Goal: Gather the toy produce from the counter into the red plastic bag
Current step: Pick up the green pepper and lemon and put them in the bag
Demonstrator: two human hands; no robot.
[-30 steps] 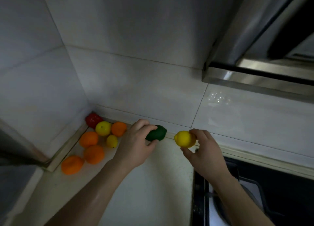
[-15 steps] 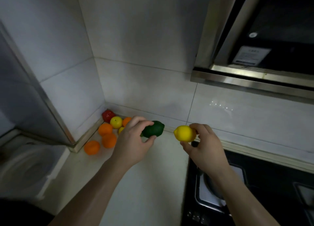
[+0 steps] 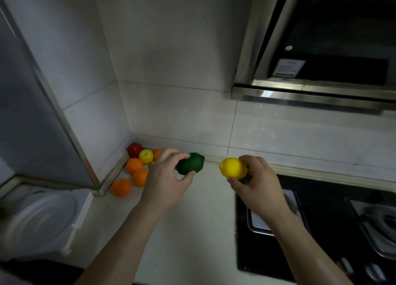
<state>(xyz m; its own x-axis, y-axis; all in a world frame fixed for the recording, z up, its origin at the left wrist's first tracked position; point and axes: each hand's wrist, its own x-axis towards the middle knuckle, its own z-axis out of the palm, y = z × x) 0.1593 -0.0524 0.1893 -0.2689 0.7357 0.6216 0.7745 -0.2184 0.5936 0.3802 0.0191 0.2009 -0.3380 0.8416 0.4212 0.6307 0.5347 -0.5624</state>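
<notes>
Your view has drawn back over the last second, bringing a white round lid [image 3: 40,216] into the lower left, while both of your hands keep hold of the same 2 fruits over the counter [image 3: 192,231].

Right of that lid, tucked into the tiled corner, the rest of the toy produce lies untouched. A red toy fruit [image 3: 134,149] sits at the back with a yellow toy fruit [image 3: 146,156] touching it. 3 toy oranges [image 3: 140,177] trail forward, and another orange piece is partly hidden behind your left hand [image 3: 167,179]. That hand has its fingers over and its thumb under the green toy lime [image 3: 191,162], closed snugly around it. Further right, your right hand [image 3: 259,190] pinches the yellow toy lemon [image 3: 232,168] between thumb and curled fingers, above the near edge of the black hob [image 3: 321,209].

By my reading, the pick-up of these 2 pieces is done and the carry to the bag comes next. The red plastic bag is nowhere in this view, so you will have to turn and find it first. With both hands full you will have no free hand to hold its mouth open, so plan to drop 1 fruit at a time. Then come back for the corner pile.
</notes>
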